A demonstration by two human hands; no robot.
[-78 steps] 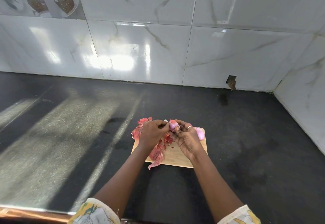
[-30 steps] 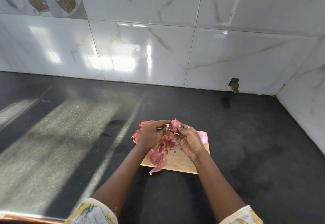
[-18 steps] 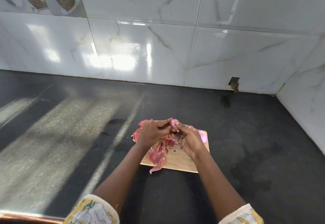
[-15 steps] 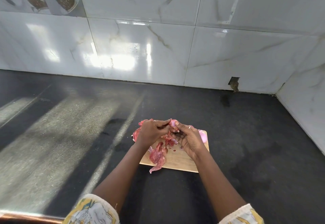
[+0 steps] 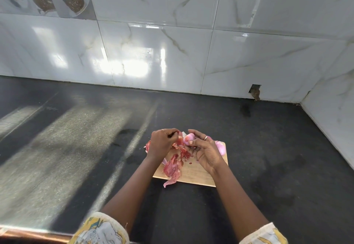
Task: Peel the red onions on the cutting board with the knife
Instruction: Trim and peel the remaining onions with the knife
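Nearest us, loose skins (image 5: 172, 168) heap on the cutting board (image 5: 199, 174) on the worktop (image 5: 268, 148). Above it our right hand (image 5: 206, 151) curls round a half-bared red onion (image 5: 188, 138); our left hand (image 5: 161, 142) pinches a strip of skin (image 5: 179, 134) beside it. Peeling looks midway; next we should tear that strip clear. Beyond lies a peeled onion (image 5: 220, 146).

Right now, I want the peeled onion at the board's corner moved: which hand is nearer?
Right. The right hand is just beside the peeled onion; the left hand is farther, over the peels.
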